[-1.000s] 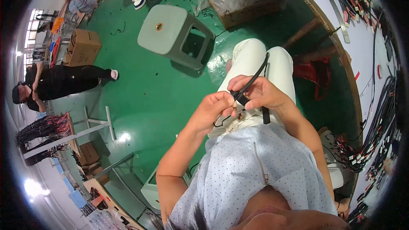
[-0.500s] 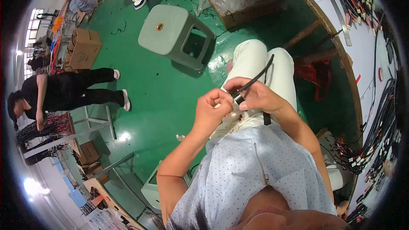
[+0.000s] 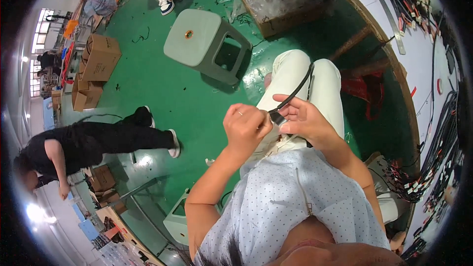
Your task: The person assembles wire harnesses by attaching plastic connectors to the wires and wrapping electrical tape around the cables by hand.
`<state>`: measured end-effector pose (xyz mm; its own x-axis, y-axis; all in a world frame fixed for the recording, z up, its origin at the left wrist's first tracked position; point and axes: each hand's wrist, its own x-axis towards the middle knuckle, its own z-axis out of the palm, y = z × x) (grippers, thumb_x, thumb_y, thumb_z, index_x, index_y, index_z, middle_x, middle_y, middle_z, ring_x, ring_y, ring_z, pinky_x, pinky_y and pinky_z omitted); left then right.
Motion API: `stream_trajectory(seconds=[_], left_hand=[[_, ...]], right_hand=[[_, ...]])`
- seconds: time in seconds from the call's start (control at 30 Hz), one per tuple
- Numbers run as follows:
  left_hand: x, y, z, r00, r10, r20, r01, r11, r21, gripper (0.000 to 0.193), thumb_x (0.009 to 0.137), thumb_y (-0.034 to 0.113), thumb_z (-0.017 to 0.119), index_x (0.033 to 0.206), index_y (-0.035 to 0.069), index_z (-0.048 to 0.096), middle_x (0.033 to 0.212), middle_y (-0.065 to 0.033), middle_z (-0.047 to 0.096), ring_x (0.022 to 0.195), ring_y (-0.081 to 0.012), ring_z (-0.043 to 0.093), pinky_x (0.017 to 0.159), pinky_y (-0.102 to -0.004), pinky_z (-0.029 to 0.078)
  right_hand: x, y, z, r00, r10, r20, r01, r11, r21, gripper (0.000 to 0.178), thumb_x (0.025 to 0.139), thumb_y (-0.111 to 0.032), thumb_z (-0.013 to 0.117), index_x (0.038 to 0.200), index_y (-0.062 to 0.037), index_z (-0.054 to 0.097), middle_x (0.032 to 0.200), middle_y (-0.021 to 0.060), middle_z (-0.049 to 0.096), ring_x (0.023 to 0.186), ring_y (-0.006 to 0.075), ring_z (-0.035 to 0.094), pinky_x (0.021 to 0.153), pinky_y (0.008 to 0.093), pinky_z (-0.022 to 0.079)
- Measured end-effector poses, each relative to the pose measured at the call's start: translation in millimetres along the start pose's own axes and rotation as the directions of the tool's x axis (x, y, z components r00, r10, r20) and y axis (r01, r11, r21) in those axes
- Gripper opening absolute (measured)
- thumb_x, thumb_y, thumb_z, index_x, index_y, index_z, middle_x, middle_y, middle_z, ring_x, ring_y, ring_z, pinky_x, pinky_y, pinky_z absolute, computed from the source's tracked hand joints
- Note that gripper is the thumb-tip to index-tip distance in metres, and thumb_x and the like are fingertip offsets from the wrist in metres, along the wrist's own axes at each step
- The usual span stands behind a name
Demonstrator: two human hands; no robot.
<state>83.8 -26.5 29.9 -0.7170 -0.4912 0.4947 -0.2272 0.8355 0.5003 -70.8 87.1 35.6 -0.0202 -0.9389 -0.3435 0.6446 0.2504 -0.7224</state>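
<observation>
Over my lap, both hands meet on a black cable (image 3: 296, 90). My right hand (image 3: 304, 118) pinches the cable just behind its small grey connector end (image 3: 277, 117). My left hand (image 3: 245, 127), a ring on one finger, closes its fingertips on that connector from the left. The cable arcs up and away over my pale trousers (image 3: 294, 71). A black strap hangs below my right hand.
A pale green plastic stool (image 3: 199, 42) stands on the green floor ahead. A cardboard box (image 3: 281, 5) of clear bags lies beyond it. A wooden-edged workbench (image 3: 394, 61) with cable bundles curves along the right. A person in black (image 3: 84, 143) walks at left, by stacked cartons (image 3: 98, 59).
The person in black has walked right, closer to me. My hands stay together on the cable, with the fingers shifting slightly at the connector.
</observation>
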Motion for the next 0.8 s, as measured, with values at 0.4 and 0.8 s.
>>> stream_trajectory(seconds=[0.4, 0.8], left_hand=[[-1, 9, -17, 0.844, -0.465, 0.268, 0.537, 0.722, -0.437, 0.008, 0.081, 0.007, 0.065, 0.076, 0.004, 0.059, 0.069, -0.0022, 0.060, 0.063, -0.0099, 0.053, 0.058, -0.0244, 0.042], [-8, 3, -15, 0.876, -0.450, 0.174, 0.482, 0.806, -0.344, 0.008, 0.079, 0.004, 0.065, 0.075, 0.005, 0.059, 0.066, -0.0002, 0.058, 0.060, -0.0101, 0.052, 0.063, -0.0269, 0.042]], right_hand=[[17, 3, -7, 0.993, -0.109, -0.048, 0.106, 0.993, -0.055, 0.078, 0.074, -0.010, 0.069, 0.142, 0.0018, 0.033, 0.117, 0.0089, 0.054, 0.109, 0.0167, 0.053, 0.097, 0.0298, 0.041], [34, 15, -24, 0.982, 0.080, 0.173, -0.069, 0.995, -0.069, 0.037, 0.081, -0.017, 0.067, 0.112, 0.0003, 0.057, 0.087, 0.0047, 0.062, 0.067, 0.0106, 0.056, 0.059, 0.0245, 0.047]])
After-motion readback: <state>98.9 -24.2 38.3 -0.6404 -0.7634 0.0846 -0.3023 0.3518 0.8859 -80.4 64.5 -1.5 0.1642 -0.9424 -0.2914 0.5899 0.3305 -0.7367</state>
